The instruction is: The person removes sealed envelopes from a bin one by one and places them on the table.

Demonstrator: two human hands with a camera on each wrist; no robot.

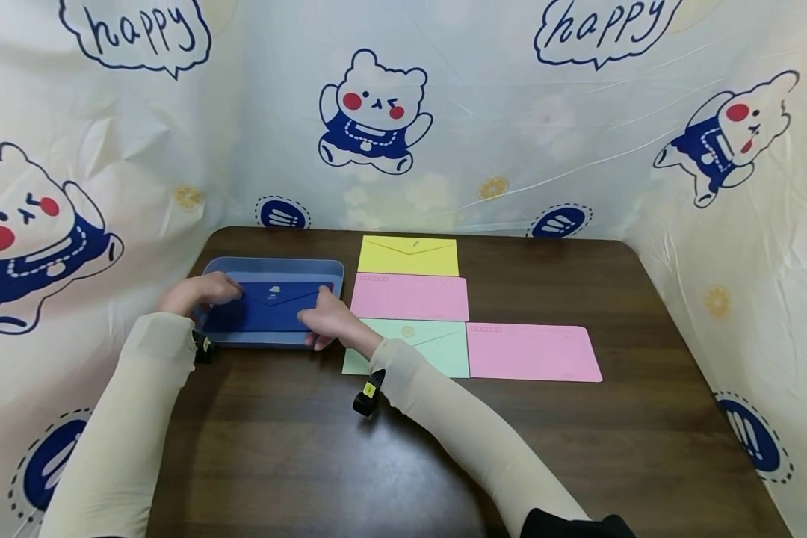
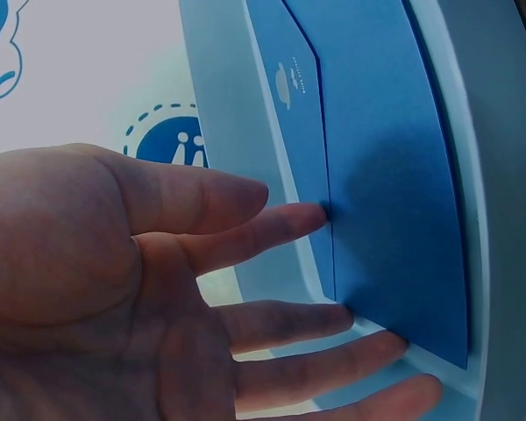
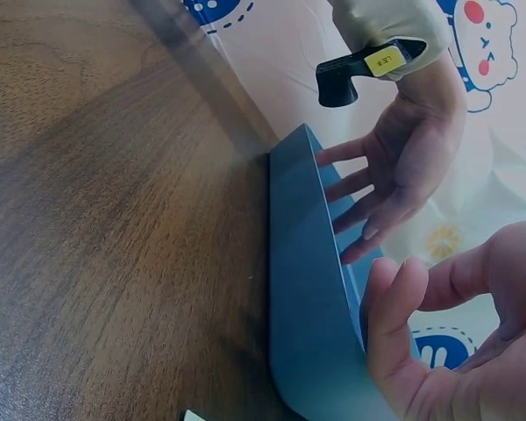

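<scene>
A dark blue envelope lies flap side up inside a blue tray at the table's left. My left hand is at the envelope's left end; in the left wrist view this hand has its fingers spread, with fingertips touching the envelope near its end. My right hand is over the tray's right end, one finger at the envelope's upper right corner. The right wrist view shows the right hand with loosely bent fingers beside the tray wall; their contact with the envelope is hidden there.
Right of the tray, a yellow envelope, a pink card and a mint green envelope form a column. Another pink card lies beside the green one. My right forearm crosses over the green envelope. A printed sheet surrounds the wooden table.
</scene>
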